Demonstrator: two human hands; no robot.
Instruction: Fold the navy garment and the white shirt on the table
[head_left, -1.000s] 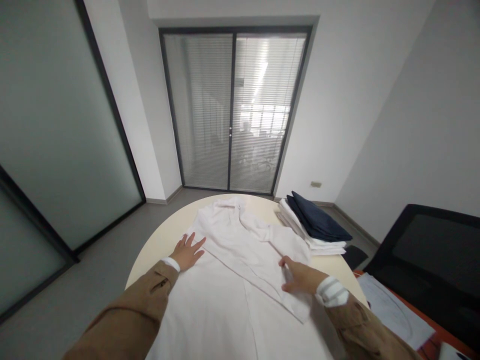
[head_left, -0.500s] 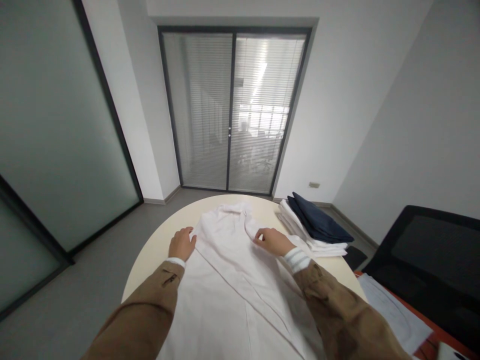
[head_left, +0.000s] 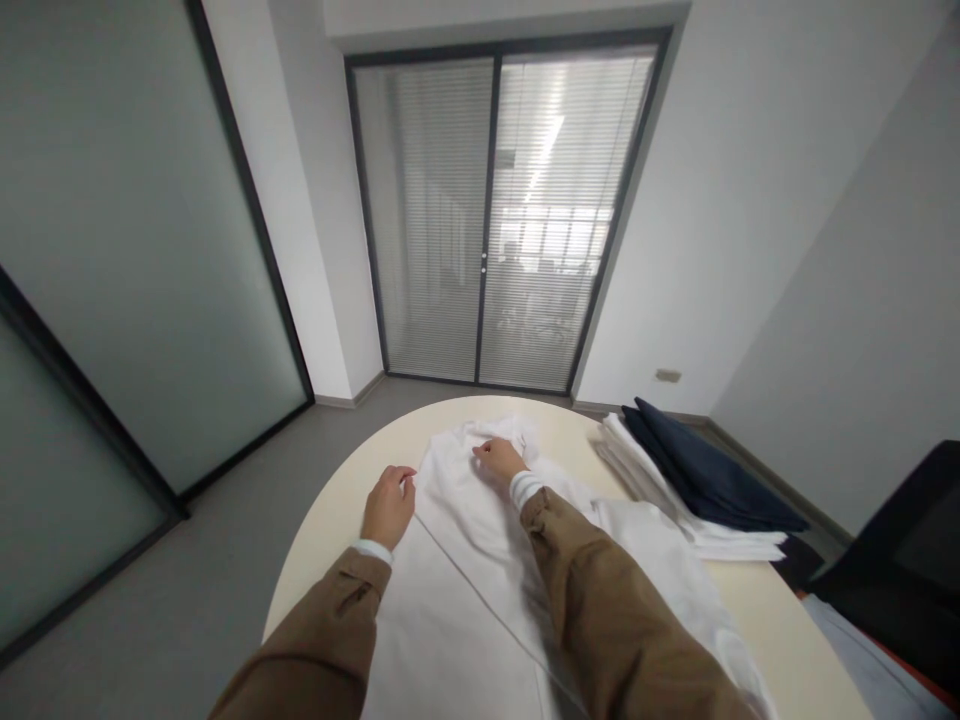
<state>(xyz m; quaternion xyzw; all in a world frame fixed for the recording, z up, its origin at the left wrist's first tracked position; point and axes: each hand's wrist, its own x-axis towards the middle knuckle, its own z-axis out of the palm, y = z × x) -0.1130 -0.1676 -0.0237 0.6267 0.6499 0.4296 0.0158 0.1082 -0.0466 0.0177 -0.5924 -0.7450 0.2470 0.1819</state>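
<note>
A white shirt (head_left: 450, 650) lies lengthwise before me on the round table, its collar end at the far side. My left hand (head_left: 389, 505) is at the shirt's left edge near the shoulder, thumb and forefinger closed on the cloth there. Below the collar, my right hand (head_left: 501, 464) is shut on a bit of the shirt's fabric, over the upper middle of the garment. Loose folds gather under my right wrist, and part of the shirt spreads out to the right beneath that forearm. The forearm hides some of the cloth.
A stack of folded clothes stands at the table's right, dark navy garments (head_left: 705, 465) on top of white ones (head_left: 739, 540). The pale round table (head_left: 322, 540) has its edge all round. A black chair (head_left: 907, 530) stands at the right. Glass doors (head_left: 427, 250) lie beyond.
My right hand has moved left across the shirt, drawing its right side inward. The left hand stays at the left edge. The view has turned, shifting the room's picture.
</note>
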